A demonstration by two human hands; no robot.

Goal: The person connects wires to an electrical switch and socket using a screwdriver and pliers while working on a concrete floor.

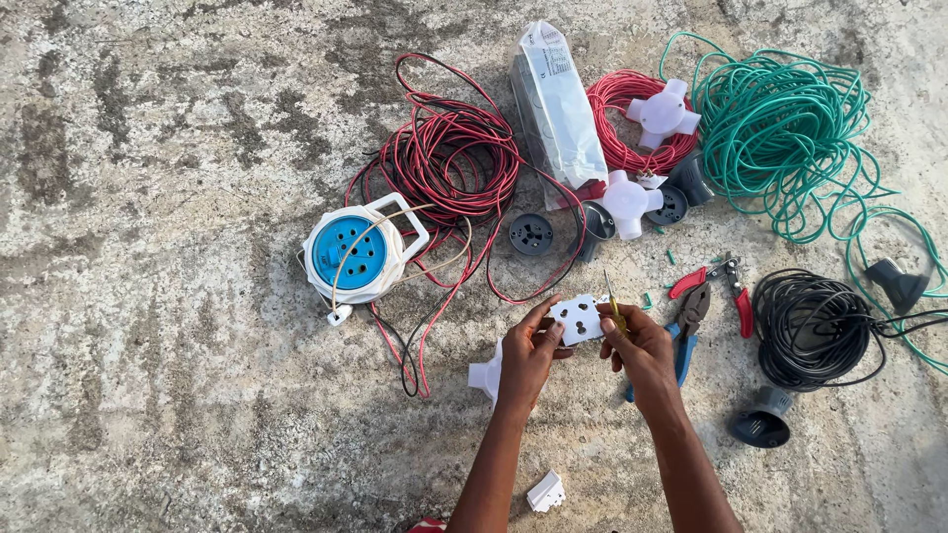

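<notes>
My left hand (529, 357) holds a small white socket plate (577, 318) by its left edge. My right hand (638, 347) grips a thin yellow-handled screwdriver (613, 308), its tip pointing up beside the plate's right edge. Both hands hover over a rough concrete floor (158, 375). A white junction box (487, 376) lies just under my left wrist. Blue-handled pliers (688, 331) lie right of my right hand.
A blue and white extension reel (357, 253) sits left. Red and black wire (449, 168), a plastic-wrapped pack (558, 109), a red coil (622, 123), white junction boxes (664, 113), green wire (790, 128), black cable (815, 331), red pliers (721, 281) and black lamp holders (758, 424) lie behind and right.
</notes>
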